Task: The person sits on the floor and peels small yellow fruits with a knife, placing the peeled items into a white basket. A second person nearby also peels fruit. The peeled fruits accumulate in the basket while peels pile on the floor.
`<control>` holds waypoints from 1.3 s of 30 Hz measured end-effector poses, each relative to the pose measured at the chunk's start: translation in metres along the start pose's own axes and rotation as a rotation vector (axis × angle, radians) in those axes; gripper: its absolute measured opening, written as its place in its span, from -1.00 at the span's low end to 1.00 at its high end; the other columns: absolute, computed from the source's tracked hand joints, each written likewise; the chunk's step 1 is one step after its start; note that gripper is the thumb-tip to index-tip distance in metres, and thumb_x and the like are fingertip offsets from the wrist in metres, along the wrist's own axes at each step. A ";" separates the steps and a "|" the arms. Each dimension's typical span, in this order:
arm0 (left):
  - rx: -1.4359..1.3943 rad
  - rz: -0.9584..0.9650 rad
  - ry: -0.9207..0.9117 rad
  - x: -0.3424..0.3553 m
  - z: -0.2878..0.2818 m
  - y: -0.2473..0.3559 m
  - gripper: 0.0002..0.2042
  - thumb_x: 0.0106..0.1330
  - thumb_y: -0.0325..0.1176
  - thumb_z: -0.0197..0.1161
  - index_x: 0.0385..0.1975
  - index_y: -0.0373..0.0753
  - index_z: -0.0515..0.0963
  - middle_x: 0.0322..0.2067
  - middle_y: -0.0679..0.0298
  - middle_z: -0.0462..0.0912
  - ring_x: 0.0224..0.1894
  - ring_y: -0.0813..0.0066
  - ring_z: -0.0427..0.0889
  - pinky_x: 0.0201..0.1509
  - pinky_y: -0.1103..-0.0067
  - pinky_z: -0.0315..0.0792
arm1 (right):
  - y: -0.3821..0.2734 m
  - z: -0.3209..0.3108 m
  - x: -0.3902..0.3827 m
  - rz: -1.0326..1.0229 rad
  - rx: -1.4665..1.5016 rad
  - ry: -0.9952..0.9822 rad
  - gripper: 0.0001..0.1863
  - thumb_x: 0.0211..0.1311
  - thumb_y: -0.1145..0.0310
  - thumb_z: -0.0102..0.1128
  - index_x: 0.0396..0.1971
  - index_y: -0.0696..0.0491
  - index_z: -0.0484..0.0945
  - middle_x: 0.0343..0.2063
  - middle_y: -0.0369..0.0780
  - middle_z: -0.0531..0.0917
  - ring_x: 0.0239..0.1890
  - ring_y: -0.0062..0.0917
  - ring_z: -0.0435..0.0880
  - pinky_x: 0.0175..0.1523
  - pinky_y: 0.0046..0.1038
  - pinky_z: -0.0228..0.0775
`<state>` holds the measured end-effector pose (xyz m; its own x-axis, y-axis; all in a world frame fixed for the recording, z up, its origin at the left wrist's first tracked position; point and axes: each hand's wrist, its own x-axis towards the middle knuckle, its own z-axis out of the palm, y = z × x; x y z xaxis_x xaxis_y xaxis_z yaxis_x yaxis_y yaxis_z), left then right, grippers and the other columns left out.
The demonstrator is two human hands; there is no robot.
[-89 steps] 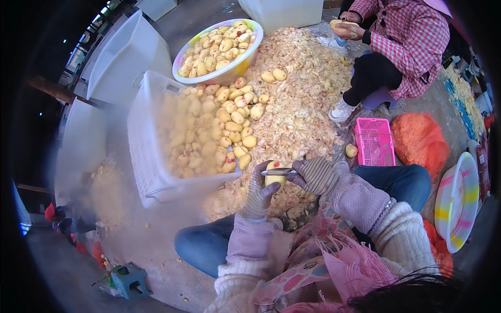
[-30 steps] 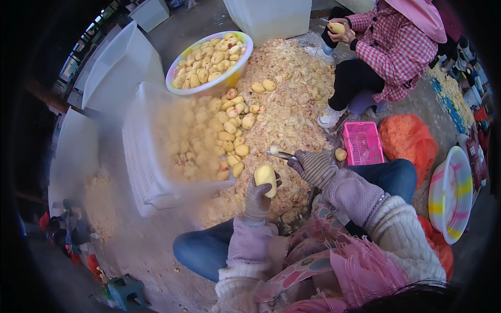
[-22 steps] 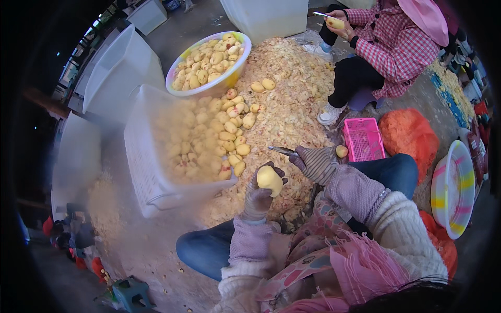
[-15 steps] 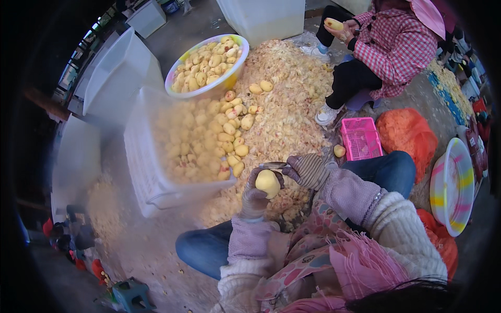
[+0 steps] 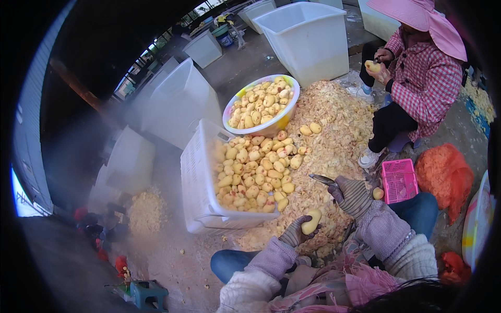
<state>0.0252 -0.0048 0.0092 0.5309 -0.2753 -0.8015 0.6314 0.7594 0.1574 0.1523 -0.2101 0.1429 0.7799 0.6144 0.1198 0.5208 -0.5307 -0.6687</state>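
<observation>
A peeled, pale yellow potato (image 5: 312, 221) rests in my gloved left hand (image 5: 294, 232), the fingers closed around its left side. My right hand (image 5: 355, 198), in a striped glove with dark fingertips, grips a peeler (image 5: 322, 180) whose metal end points left. The peeler is apart from the potato, above it in the head view. Beneath both hands spreads a heap of peelings (image 5: 334, 125). To the left, peeled potatoes (image 5: 255, 177) fill a white plastic crate (image 5: 195, 182) lying tipped, and some spill onto the heap.
Beyond the crate stands a colourful basin (image 5: 289, 107) piled with potatoes. A co-worker (image 5: 430, 88) in a checked jacket holds a potato at the far right. Near my right knee are a pink basket (image 5: 400, 181) and an orange mesh sack (image 5: 443, 175). Large white tubs (image 5: 308, 47) stand behind.
My hands have moved apart: the peeler was at the potato's top and is now away from it. The potato has tilted. The whole view has swung, shifting the scene rightward.
</observation>
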 end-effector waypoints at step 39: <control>1.283 0.296 1.382 0.122 -0.215 0.407 -0.57 0.05 -0.24 0.34 -0.10 -0.34 0.51 -0.17 0.03 0.60 -0.13 0.17 0.59 -0.02 0.42 0.48 | 0.115 0.084 0.025 0.259 0.003 -0.276 -0.70 0.17 0.16 0.22 -0.50 0.10 0.48 -0.68 -0.08 0.52 -0.60 -0.11 0.54 -0.47 -0.18 0.33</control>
<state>0.2258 0.3976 -0.1489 0.3374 0.8495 -0.4056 0.9405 -0.3222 0.1076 0.2025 -0.2062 0.0078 0.7627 0.5942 -0.2556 0.3173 -0.6880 -0.6527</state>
